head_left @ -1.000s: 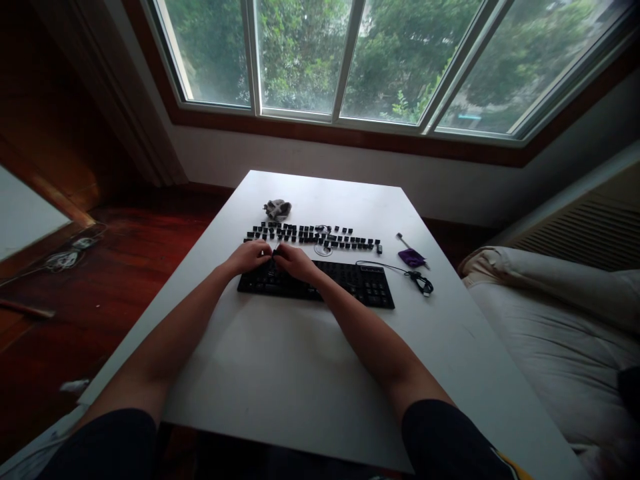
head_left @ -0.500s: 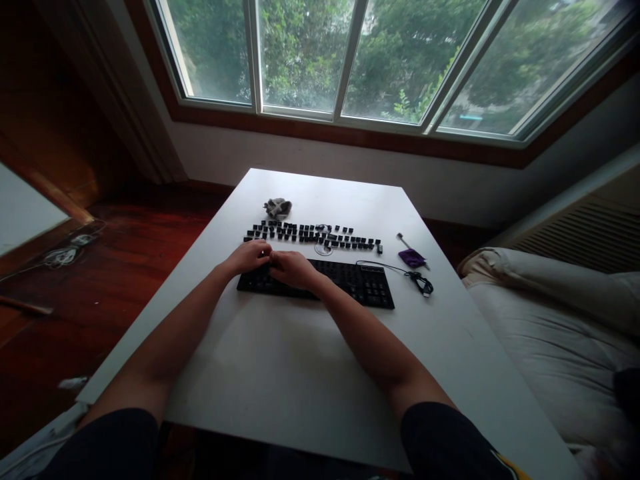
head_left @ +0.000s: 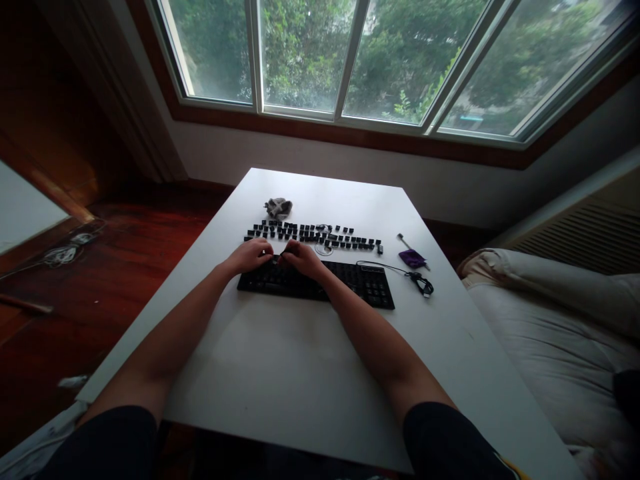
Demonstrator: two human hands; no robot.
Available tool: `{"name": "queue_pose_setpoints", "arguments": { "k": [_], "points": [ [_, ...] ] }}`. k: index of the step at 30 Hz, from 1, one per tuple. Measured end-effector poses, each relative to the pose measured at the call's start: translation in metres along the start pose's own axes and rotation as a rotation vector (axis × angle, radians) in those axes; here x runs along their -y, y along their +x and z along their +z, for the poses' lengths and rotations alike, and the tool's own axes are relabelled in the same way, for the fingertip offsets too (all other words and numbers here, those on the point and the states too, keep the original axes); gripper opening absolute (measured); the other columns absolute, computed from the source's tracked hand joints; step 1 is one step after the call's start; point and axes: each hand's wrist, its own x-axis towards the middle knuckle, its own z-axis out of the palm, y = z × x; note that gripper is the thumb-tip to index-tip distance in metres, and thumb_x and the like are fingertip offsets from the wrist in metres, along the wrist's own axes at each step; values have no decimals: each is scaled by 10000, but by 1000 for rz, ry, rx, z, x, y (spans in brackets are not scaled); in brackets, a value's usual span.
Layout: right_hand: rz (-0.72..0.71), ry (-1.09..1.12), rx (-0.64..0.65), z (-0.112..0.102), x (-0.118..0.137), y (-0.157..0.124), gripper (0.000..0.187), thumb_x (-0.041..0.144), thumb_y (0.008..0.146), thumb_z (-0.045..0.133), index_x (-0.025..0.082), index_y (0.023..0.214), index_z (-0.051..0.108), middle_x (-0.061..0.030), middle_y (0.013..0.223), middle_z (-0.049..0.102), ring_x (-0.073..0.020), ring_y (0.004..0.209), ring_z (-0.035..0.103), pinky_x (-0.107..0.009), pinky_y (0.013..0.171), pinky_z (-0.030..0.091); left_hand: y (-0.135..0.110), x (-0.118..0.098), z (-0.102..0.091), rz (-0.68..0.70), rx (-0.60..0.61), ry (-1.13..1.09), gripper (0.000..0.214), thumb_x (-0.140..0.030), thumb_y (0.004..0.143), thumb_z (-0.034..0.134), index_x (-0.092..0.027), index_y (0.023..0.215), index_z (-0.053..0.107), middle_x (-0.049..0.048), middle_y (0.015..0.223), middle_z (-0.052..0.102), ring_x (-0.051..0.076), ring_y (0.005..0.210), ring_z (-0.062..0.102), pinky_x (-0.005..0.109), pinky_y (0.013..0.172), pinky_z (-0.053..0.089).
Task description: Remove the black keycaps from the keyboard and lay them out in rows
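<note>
A black keyboard [head_left: 345, 283] lies across the white table [head_left: 280, 373]. My left hand [head_left: 251, 255] rests over its back left corner, fingers curled round the edge and the thumb pointing right. Just to the right, my right hand [head_left: 301, 259] hovers above the keys with thumb and fingers pinched together. A small dark thing shows at those fingertips, too small to name surely. Behind the keyboard, loose black keycaps [head_left: 357, 241] stand in uneven rows. Both hands hide part of the keyboard's left half.
A crumpled grey cloth [head_left: 279, 208] lies behind the keycaps. On the right are a small brush [head_left: 403, 241], a purple pouch [head_left: 412, 258] and the keyboard's coiled cable [head_left: 420, 283]. A pale sofa [head_left: 550, 347] stands beside the table, and a window [head_left: 300, 53] is beyond it.
My right hand has lifted and shifted a little to the right and away from me, leaving a gap between the hands. My left hand has barely moved.
</note>
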Motion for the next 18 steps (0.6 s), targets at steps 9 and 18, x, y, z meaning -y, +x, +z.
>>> {"name": "queue_pose_setpoints", "arguments": {
  "k": [9,18],
  "points": [
    [20,100,-229,-7,-1,7,258,394,818,672,231,891,486,23,752,700,-159,735,728,-287,688,603,6,-17,1,-31,-47,-392,323,-375,889,606,-223,1157,701,36,1044,748,179,880,672,298,773,528],
    [298,340,-303,-10,12,6,245,267,854,650,228,978,442,50,681,673,-149,614,708,-288,639,609,4,-31,3,25,-54,-495,393,-319,875,633,-215,1254,650,54,1062,742,167,848,650,312,802,532]
  ]
}}
